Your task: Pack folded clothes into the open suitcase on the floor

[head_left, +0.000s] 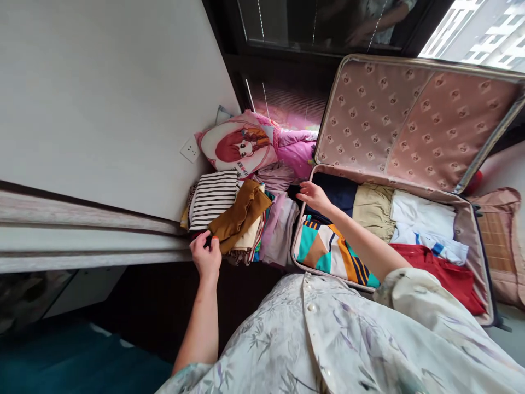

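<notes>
My left hand point(206, 256) is at the near left end of a mustard-brown garment point(241, 213), its thumb and fingers closed at the cloth's edge. That garment has ruffles and lies slantwise over a pile of folded clothes. Beside it on the pile is a black-and-white striped garment point(213, 198). My right hand point(314, 197) hovers over the left rim of an open suitcase point(478, 246), fingers loosely bent and apart, with nothing visible in them. Under that arm are folded navy clothing point(338, 191) and a colourful patterned garment point(324, 246).
Beige shorts point(373, 210), white clothing point(424, 213) and a red garment point(445, 273) fill the suitcase's right part. Its patterned lid point(394, 120) stands raised. A pink cartoon pillow point(240, 143) leans behind the pile. A white wall point(102, 98) and curtain point(90, 235) border the left.
</notes>
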A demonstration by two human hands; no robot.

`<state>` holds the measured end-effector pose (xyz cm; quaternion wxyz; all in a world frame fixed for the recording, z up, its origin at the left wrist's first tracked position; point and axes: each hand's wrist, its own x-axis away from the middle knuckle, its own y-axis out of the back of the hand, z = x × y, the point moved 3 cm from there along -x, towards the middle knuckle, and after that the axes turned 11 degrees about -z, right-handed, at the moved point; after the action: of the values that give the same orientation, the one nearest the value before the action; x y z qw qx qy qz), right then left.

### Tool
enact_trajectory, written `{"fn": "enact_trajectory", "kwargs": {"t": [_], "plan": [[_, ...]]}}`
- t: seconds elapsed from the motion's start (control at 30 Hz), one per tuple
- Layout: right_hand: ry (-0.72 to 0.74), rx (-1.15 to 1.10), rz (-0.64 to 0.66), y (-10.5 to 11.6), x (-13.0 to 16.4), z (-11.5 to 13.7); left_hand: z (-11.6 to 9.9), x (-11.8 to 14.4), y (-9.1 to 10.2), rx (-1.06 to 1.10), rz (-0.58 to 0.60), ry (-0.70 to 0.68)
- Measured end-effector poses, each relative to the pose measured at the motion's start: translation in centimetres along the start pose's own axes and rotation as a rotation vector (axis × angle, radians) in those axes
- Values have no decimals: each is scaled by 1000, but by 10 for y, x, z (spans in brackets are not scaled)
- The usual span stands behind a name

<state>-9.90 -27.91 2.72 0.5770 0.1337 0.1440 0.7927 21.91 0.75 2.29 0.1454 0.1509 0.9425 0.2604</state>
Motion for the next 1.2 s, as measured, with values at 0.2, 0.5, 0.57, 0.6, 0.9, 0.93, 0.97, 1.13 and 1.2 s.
{"fn": "enact_trajectory", "kwargs": {"t": [0.2, 0.5, 0.57, 0.6, 0.9, 0.93, 0.97, 1.13, 1.2], "plan": [[-346, 61, -372, 139, 127, -93, -57, 69, -46, 48, 284, -375], [-601, 397, -792, 285, 302, -168, -139, 208, -142, 314, 964, -589], [-640, 401, -809, 303, 319, -181, -147, 234, -155, 308, 1075, -573], [-648, 399, -809, 311, 324, -187, -149, 246, -159, 295, 1122, -555], [-472, 917, -591, 388, 347, -240, -167, 342, -168, 152, 1366, -356], [-443, 991, -547, 391, 351, -245, -171, 355, -170, 154, 1393, -370], [-426, 1047, -494, 393, 355, -248, -176, 370, -173, 155, 1419, -397], [-457, 1158, -278, 383, 358, -251, -206, 442, -211, 125, 1437, -742], [-431, 1180, -237, 382, 351, -247, -217, 465, -233, 63, 1408, -871]]}}
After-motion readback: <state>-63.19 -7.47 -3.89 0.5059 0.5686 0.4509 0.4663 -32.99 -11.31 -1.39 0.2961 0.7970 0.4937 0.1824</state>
